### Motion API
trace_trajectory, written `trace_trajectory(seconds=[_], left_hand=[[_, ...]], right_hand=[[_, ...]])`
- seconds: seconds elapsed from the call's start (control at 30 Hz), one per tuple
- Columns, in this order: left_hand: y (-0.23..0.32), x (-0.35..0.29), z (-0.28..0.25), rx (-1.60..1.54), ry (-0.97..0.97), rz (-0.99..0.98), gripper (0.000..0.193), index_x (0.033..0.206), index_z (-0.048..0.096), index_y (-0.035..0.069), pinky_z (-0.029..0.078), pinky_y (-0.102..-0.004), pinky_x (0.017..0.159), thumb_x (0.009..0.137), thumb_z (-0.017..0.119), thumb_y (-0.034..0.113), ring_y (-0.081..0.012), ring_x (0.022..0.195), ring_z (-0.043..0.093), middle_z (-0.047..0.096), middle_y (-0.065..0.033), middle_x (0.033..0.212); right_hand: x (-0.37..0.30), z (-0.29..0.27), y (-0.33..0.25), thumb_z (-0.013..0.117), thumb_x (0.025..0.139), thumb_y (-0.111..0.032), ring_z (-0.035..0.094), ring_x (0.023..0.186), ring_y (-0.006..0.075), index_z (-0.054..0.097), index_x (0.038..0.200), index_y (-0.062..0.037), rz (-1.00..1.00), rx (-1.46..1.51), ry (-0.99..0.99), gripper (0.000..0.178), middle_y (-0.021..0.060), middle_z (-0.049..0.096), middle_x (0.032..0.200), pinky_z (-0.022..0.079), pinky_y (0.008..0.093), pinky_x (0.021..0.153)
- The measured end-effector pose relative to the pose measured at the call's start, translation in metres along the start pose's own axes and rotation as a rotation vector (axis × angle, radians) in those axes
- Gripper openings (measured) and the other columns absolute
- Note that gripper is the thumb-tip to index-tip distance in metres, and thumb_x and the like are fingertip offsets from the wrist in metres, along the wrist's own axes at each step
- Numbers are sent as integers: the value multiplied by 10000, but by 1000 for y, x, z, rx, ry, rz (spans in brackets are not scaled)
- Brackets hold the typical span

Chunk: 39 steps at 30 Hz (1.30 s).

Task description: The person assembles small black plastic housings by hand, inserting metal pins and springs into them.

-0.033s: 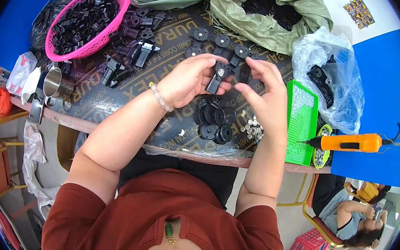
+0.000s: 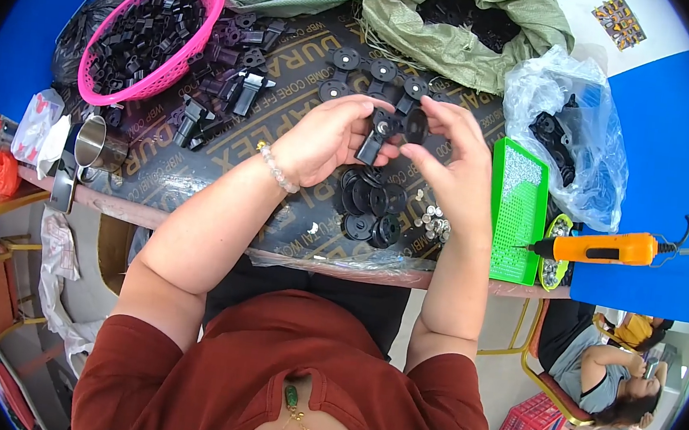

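My left hand (image 2: pixel 329 137) is closed on a black plastic bracket (image 2: pixel 374 142), which has a small round silvery piece near its top. Between the thumb and fingers of my right hand (image 2: pixel 459 147) is a black round wheel (image 2: pixel 416 126), tilted and close beside the bracket. Below my hands lies a pile of black wheels (image 2: pixel 369 201). Small silvery metal parts (image 2: pixel 431 222) are heaped to the right of that pile. Just beyond my hands rest several black pieces with round wheels (image 2: pixel 382 71), each showing a silvery centre.
A pink basket (image 2: pixel 217 4) of black parts stands at the far left, with loose black parts (image 2: pixel 244 93) beside it. Green sacks (image 2: pixel 381 11) fill the back. On the right are a green tray (image 2: pixel 513 269), a clear bag (image 2: pixel 599 157) and an orange electric screwdriver (image 2: pixel 607 247).
My right hand has shifted slightly left, bringing the wheel nearer the bracket and turning its face more into view. The left hand has barely moved.
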<state>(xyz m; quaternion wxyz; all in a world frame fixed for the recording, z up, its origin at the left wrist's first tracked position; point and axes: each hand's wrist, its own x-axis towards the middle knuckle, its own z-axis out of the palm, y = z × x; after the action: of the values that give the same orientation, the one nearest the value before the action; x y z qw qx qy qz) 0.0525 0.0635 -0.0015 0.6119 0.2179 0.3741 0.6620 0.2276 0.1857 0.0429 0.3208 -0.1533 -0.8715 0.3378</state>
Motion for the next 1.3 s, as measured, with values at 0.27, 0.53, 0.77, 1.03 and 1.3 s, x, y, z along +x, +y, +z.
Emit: trace_trajectory(seconds=[0.27, 0.53, 0.77, 1.03, 1.3], left_hand=[[-5, -3, 6, -62, -26, 3, 328, 1278, 584, 20, 618, -359, 822, 1090, 434, 244, -200, 912, 714, 690, -112, 1130], [-8, -3, 6, -47, -9, 62, 301, 1259, 579, 20, 616, -345, 813, 1081, 460, 232, -207, 907, 719, 694, -112, 1098], [-8, -4, 5, -40, -42, 17, 301, 1253, 601, 23, 605, -360, 824, 1084, 481, 241, -190, 931, 703, 695, -96, 1080], [-5, -5, 7, -25, -64, 9, 319, 1290, 581, 6, 608, -346, 812, 1064, 513, 220, -193, 913, 713, 697, -101, 1086], [-5, -4, 5, -4, -45, 73, 339, 1327, 558, -4, 605, -348, 830, 1066, 514, 207, -180, 940, 710, 693, -102, 1129]], right_hand=[[-3, 11, -4, 851, 708, -31, 665, 1151, 282, 677, 1281, -25, -96, -84, -112, 598, 135, 685, 1261, 511, 374, 1010], [-2, 8, -5, 831, 724, -46, 636, 1168, 325, 690, 1251, -42, -76, -58, -122, 545, 131, 705, 1220, 513, 409, 1008], [-1, 5, -10, 808, 739, -20, 649, 1168, 302, 700, 1248, -39, 35, 102, -181, 520, 130, 714, 1227, 505, 386, 1020], [-2, 5, -3, 818, 717, 20, 661, 1183, 249, 699, 1265, -45, 36, 96, -140, 565, 118, 703, 1263, 502, 359, 1038], [-2, 10, -3, 830, 732, -17, 660, 1182, 253, 696, 1269, -45, 8, 127, -127, 553, 131, 696, 1278, 508, 364, 1030]])
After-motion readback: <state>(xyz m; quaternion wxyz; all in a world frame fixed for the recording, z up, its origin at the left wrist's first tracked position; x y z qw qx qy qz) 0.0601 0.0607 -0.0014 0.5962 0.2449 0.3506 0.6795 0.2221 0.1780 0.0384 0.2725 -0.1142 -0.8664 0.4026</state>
